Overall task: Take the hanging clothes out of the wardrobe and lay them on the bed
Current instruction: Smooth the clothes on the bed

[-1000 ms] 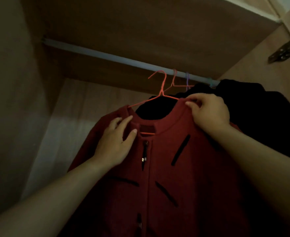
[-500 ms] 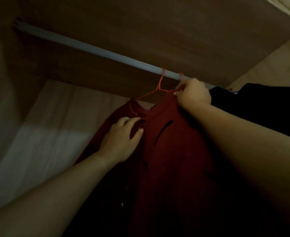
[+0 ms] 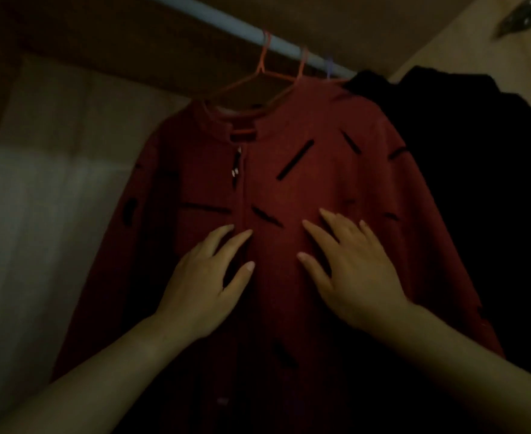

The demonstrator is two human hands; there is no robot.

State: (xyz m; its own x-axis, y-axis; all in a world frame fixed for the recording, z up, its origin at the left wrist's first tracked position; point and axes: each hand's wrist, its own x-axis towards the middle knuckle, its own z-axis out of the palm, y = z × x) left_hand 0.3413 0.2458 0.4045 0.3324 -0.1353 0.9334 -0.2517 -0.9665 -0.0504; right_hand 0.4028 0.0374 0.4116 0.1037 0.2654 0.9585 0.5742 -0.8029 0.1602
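Observation:
A dark red zip jacket (image 3: 304, 189) with black slash marks hangs on an orange wire hanger (image 3: 262, 65) from the pale wardrobe rail (image 3: 289, 47). My left hand (image 3: 207, 280) is in front of the jacket's chest by the zip, fingers straight and spread. My right hand (image 3: 351, 267) is beside it, a little to the right, fingers also spread. Neither hand holds anything. Whether the palms touch the cloth is unclear in the dim light.
A black garment (image 3: 477, 183) hangs to the right of the red jacket on the same rail. A second orange hanger hook (image 3: 303, 62) and a purple hook (image 3: 329, 65) sit on the rail. The wardrobe's back panel (image 3: 54, 198) is at left, a door hinge (image 3: 520, 18) at top right.
Both hands have let go of the jacket's collar and hanger and dropped to chest height with fingers spread. The jacket hangs squarely on the rail again.

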